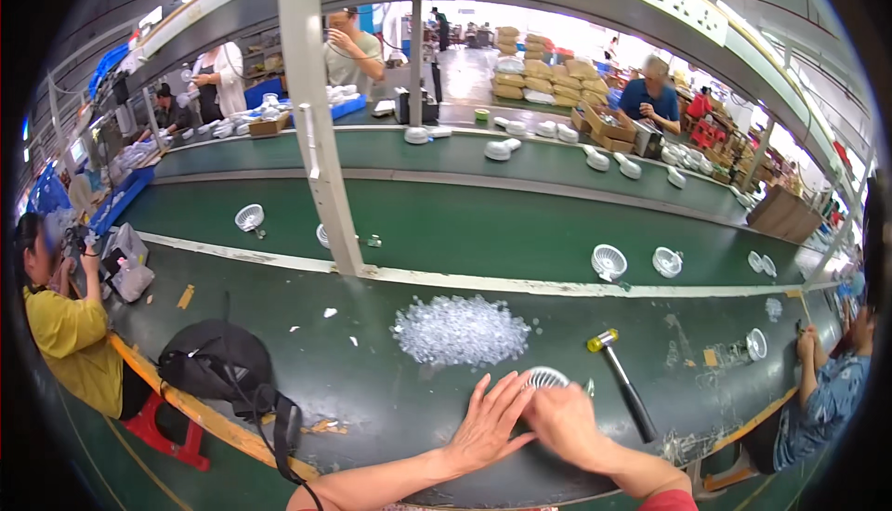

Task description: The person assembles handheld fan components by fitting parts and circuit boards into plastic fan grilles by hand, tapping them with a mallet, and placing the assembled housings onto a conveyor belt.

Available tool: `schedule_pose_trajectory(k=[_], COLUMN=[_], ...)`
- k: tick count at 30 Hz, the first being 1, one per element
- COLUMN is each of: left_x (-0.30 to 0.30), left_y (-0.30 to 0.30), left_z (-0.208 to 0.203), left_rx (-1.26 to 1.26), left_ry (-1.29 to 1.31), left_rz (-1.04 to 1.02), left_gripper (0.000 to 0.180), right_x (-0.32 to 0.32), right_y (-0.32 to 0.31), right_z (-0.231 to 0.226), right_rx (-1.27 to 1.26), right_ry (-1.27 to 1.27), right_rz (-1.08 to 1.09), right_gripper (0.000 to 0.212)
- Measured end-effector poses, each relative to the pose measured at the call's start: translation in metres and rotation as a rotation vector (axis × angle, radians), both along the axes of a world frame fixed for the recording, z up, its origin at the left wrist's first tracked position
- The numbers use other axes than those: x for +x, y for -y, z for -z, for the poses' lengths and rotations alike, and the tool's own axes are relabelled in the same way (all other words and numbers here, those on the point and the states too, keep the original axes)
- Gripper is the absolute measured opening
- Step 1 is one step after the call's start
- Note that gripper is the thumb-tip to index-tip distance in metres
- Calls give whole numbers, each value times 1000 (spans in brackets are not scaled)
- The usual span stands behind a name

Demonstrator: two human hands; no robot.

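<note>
A white round ribbed plastic housing [546, 378] lies on the dark green bench, its near side hidden by my hands. My left hand [488, 425] reaches in from its left with fingers stretched out, the tips at the housing's edge. Curled up over its near side is my right hand [565, 425], closed; whatever the fingers hold is hidden. Just beyond sits a heap of small clear plastic pieces [462, 330]. To the right rests a hammer [632, 398] with a yellow-capped head and a dark handle.
A black backpack [218, 362] lies at the left, its straps hanging over the bench edge. A white metal post [321, 139] rises beyond the bench. Several white housings [609, 261] sit on the green conveyor [483, 223]. Co-workers sit on both sides, one in a yellow top [70, 334].
</note>
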State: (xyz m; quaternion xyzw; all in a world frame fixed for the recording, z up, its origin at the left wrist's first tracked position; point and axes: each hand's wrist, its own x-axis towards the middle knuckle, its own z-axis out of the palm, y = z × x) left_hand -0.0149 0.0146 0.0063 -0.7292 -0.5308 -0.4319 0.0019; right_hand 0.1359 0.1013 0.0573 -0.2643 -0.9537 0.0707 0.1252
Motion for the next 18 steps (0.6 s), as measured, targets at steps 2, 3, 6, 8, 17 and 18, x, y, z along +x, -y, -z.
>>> schedule_pose_trajectory(k=[2,3,6,8,17,18], left_x=[0,0,1,-1,12,12], left_y=[0,1,5,6,11,10], left_z=[5,8,5,-3,-7,-6], left_rx=[-118,-201,-243,-263,-265,-217], left_ry=[-45,-75,-128,-192,-373,-357], left_rz=[103,155,167,121,32,63], left_gripper=[86,87,74,56,53,48], right_x=[15,22,39,52,48,43], right_y=[14,14,10,3,6,9], right_z=[-2,6,2,5,8,8], right_rx=[-302,-315,-194,-176,-518,-516], right_ry=[-76,-116,-276,-247,-232,-261], right_rz=[-165,-193,-104,-25,-14,6], right_gripper=[20,24,40,58,66,65])
